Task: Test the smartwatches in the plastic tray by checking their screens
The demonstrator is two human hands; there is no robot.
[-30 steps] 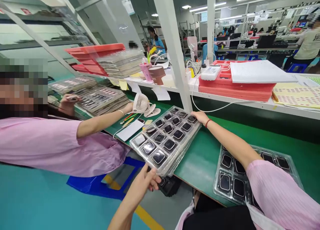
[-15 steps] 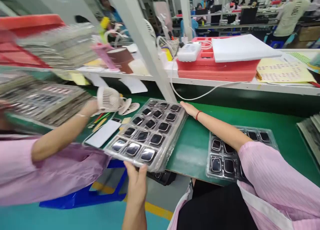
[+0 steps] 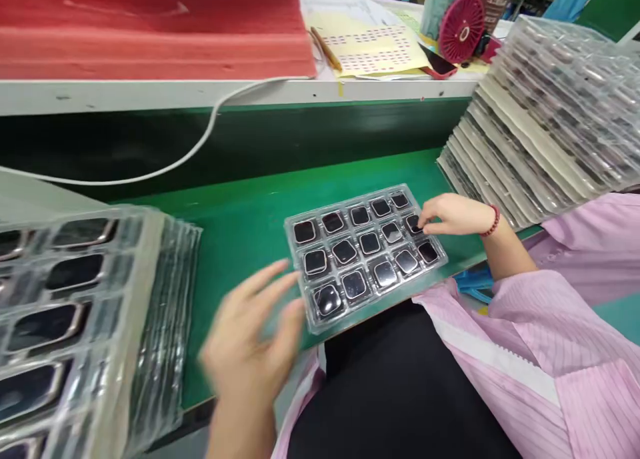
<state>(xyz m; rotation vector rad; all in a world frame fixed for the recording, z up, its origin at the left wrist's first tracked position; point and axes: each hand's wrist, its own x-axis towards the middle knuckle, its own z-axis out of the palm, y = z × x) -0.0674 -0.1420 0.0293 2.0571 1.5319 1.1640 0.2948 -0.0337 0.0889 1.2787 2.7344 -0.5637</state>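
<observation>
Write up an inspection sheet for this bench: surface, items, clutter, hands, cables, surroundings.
Surface: green tabletop, white shelf behind it.
Items: clear tray on the tabletop, holding three rows of dark screens; left tray stack; right tray stack.
Clutter: papers, a brown stick, a phone and a pink fan, along the shelf.
Left hand: blurred, open, at the tray's left edge; contact unclear.
Right hand: at a screen on the tray's right end.
Cables: one white cable, drooping before the shelf, leaving view at left.
Surroundings: red block on the shelf; background mostly out of view.

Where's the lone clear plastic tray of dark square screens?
Head view, just right of centre: the tray lies on the green tabletop, between the left hand and right hand.
</observation>
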